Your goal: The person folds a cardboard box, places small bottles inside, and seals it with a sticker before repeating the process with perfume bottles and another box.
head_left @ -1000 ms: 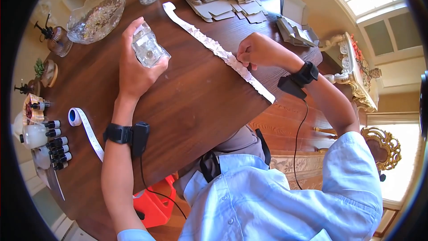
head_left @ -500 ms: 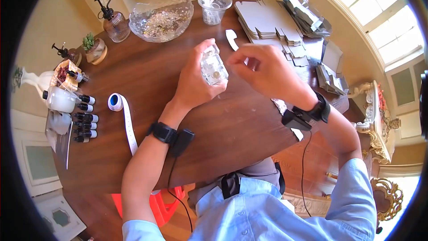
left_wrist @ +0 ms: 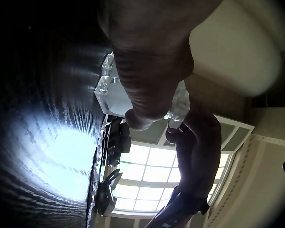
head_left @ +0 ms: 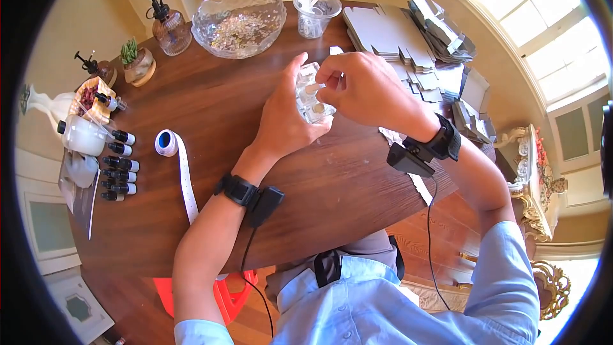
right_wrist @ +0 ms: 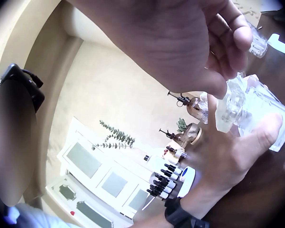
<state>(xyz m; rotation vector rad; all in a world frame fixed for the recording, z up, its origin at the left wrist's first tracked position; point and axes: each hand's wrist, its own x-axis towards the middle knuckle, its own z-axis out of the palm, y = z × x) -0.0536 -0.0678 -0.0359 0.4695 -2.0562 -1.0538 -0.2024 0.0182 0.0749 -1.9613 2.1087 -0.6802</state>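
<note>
A clear faceted glass bottle rests in my left hand, fingers and thumb curled round its sides above the table. My right hand is at the bottle's right side, thumb and forefinger bent together over its face. A small pale piece shows at those fingertips; its exact form is unclear. The right wrist view shows the bottle tilted, its faceted end near my right thumb. In the left wrist view my left hand covers the bottle's middle. A crumpled white strip lies partly under my right forearm.
Flat grey cartons are stacked at the back right. A tub of sticks, a glass bowl and a sprayer line the back edge. A white tape roll and several small dark-capped bottles are at left.
My right hand has left the crumpled white strip and come to the glass bottle, its fingertips now at the bottle's face. The head view has turned, shifting the table in the picture.
</note>
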